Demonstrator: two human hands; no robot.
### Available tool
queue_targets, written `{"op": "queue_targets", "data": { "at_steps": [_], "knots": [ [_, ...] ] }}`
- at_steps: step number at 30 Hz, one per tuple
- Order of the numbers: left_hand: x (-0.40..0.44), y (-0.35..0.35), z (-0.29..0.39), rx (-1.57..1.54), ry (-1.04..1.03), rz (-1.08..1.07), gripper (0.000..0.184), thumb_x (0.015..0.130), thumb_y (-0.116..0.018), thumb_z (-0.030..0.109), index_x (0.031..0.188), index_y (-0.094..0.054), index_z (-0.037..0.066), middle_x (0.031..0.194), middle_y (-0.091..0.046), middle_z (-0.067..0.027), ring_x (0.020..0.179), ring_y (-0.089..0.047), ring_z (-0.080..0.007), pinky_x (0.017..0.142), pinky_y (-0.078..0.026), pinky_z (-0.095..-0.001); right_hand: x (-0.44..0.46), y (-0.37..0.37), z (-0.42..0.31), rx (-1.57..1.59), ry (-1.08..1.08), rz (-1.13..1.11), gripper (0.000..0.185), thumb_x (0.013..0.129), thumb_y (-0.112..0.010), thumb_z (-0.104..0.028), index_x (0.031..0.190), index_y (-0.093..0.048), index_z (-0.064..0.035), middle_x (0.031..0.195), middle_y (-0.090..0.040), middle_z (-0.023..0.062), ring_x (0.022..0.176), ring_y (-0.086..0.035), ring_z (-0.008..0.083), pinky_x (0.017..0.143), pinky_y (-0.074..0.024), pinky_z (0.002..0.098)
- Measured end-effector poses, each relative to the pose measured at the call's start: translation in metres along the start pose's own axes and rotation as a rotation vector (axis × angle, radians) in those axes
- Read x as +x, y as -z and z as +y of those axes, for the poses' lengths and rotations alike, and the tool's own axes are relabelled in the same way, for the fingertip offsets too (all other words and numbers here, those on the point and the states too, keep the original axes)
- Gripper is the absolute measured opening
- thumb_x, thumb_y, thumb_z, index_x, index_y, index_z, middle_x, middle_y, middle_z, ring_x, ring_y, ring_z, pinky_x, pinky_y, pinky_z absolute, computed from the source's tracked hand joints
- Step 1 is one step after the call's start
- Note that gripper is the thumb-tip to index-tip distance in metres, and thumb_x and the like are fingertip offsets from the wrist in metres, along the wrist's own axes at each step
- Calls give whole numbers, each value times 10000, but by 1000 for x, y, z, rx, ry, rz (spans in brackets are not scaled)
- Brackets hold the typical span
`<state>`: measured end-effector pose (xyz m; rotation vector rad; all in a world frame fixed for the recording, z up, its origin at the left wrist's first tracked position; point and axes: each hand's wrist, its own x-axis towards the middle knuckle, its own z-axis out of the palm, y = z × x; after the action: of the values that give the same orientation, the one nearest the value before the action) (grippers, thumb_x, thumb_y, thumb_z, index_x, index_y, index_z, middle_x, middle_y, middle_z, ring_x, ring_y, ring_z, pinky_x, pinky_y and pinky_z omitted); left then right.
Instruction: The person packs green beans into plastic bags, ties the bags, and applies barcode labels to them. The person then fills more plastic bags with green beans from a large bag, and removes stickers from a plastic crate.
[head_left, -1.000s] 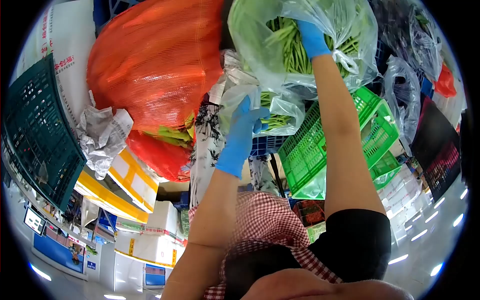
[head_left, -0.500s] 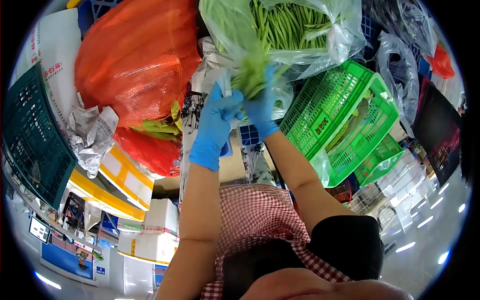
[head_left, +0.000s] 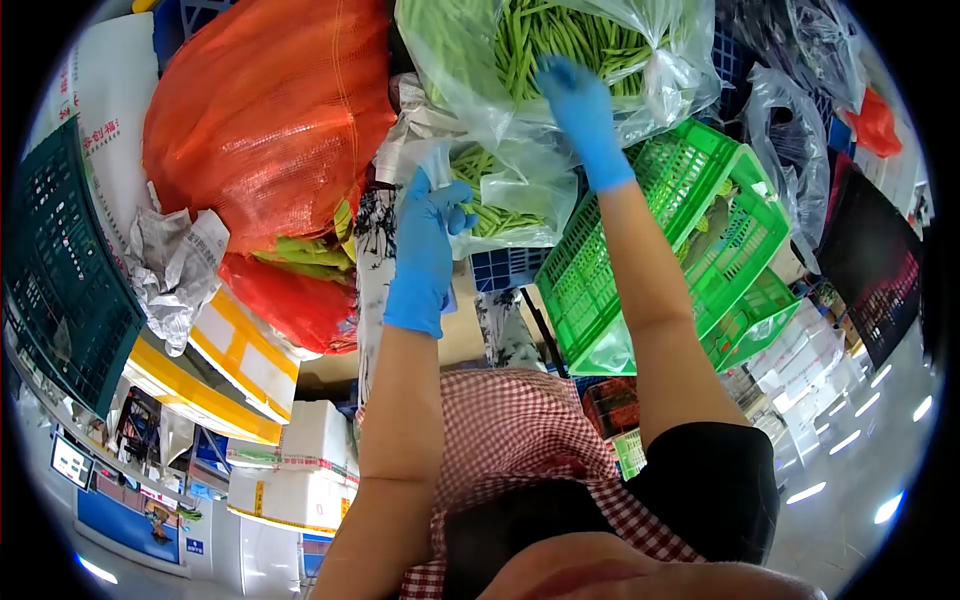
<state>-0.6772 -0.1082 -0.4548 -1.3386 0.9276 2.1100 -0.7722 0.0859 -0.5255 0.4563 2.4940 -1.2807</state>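
My left hand (head_left: 425, 245), in a blue glove, is closed at the near left edge of a small clear plastic bag (head_left: 528, 226). The pinched plastic sticks up between thumb and fingers. Green beans (head_left: 495, 215) lie inside this bag. My right hand (head_left: 582, 112), gloved too, is over a large clear plastic bag (head_left: 440, 45) full of long green beans (head_left: 585, 40). Its bent fingers are just above or touching the beans, I cannot tell which. They look slightly apart, partly hidden by the back of the hand, and no bean shows in them.
An orange woven sack (head_left: 270, 120) bulges at the left, with green leaves (head_left: 305, 262) below it. Green plastic crates (head_left: 640, 250) stand tilted at the right. A blue crate (head_left: 505, 268) is under the small bag. Dark green crate (head_left: 65, 270) and foam boxes (head_left: 290, 505) are farther left.
My right hand has left the small bag, moving up and right to the large bag. The blurred beans it held are gone from it. My left hand keeps its hold.
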Motion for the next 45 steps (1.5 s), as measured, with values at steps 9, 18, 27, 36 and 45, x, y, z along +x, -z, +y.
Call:
{"op": "queue_targets", "data": {
  "at_steps": [9,18,27,36,45],
  "knots": [
    [-5,-8,11,-63,3,-68,387,686,-548,-18,1069,-513,34,714,-501,-26,471,-382,-94,544,-420,-238,33,-97,19,-821,-186,65,936,618,-664,-540,1247,-302,50,1036,-499,244,883,-573,329,710,-493,375],
    [0,0,11,-11,6,-26,491,675,-557,59,1155,-460,21,675,-467,-14,484,-346,-93,527,-369,-228,42,-79,15,-684,-237,-65,902,672,-632,-425,1303,-211,63,1001,-548,223,874,-587,329,703,-487,385],
    [-2,5,9,49,36,-78,520,685,-564,80,1190,-450,25,742,-501,-21,506,-372,-89,532,-382,-211,76,-23,40,118,-366,-113,436,676,-645,-129,1028,-480,70,756,-595,146,639,-581,218,588,-480,322],
    [-6,5,7,-4,-22,-73,408,682,-595,36,1076,-496,4,621,-454,-8,453,-357,-81,506,-418,-243,-35,6,-25,1203,-433,-165,336,747,-575,-41,1071,-497,6,696,-521,51,642,-512,158,622,-435,269],
    [-15,25,-2,12,-54,-95,291,729,-550,25,1016,-561,-23,833,-560,-68,578,-455,-132,612,-429,-279,-165,-92,105,-234,-56,-825,418,733,-604,-232,1103,-547,-45,952,-612,152,838,-590,289,774,-458,344]
  ]
}}
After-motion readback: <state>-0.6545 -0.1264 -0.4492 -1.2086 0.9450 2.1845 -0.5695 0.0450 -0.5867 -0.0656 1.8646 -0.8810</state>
